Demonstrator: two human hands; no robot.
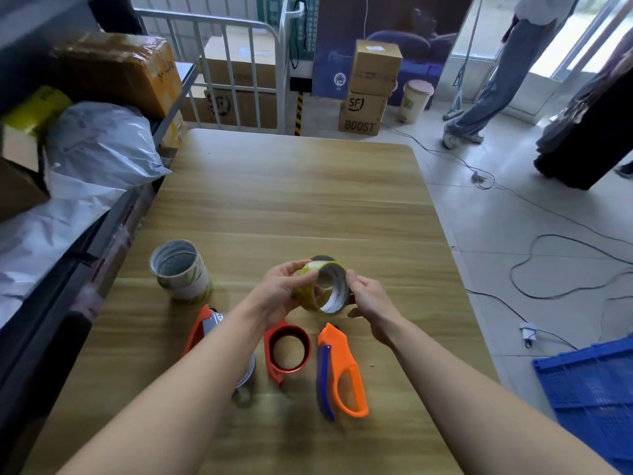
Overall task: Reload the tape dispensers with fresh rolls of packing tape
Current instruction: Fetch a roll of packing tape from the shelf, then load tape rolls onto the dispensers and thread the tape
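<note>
Both hands hold one yellowish roll of packing tape (327, 286) above the wooden table (291, 186), its open core facing me. My left hand (279, 291) grips its left side with thumb and fingers on the rim. My right hand (368, 298) pinches its right edge. A stack of tape rolls (181, 270) stands at the left. Below my hands lie a red dispenser ring (287, 353), an orange dispenser with a blue handle strip (340, 368), and another orange dispenser (202, 329) partly hidden by my left forearm.
A shelf with parcels and plastic bags (85, 149) runs along the table's left side. Cardboard boxes (368, 87) and a metal cage stand beyond the far edge. A blue crate (589, 399) and loose cables lie on the floor at the right, where a person (496, 80) stands.
</note>
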